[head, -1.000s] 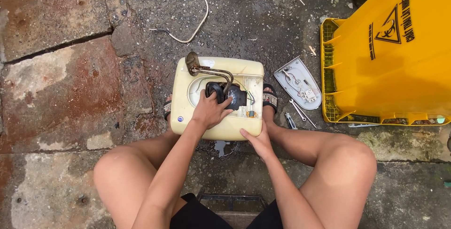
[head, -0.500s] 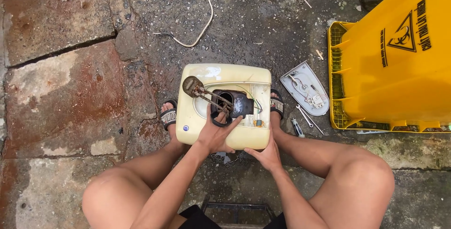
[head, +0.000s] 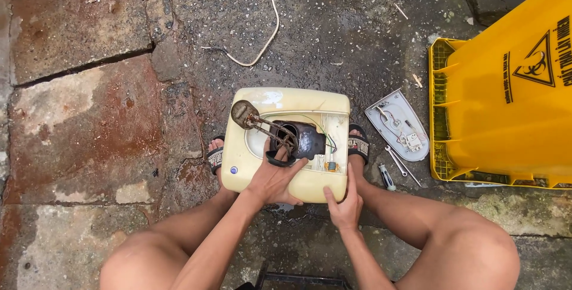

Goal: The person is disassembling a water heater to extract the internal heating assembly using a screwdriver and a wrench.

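Left hand (head: 275,178) reaches forward over the near edge of the cream plastic water-heater casing (head: 290,142), which lies on wet pavement between the sandalled feet; its fingers curl on the rusty heating element (head: 267,128). Right hand (head: 344,205) braces the casing's near right corner, fingers together and flat.

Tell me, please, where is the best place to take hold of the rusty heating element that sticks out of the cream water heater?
Probably at its black flange, coming from the near side, where the left hand already rests. The rusty heating element angles up and away to the left, so its thin corroded tubes look like a poor grip. The right hand steadies the cream water heater.
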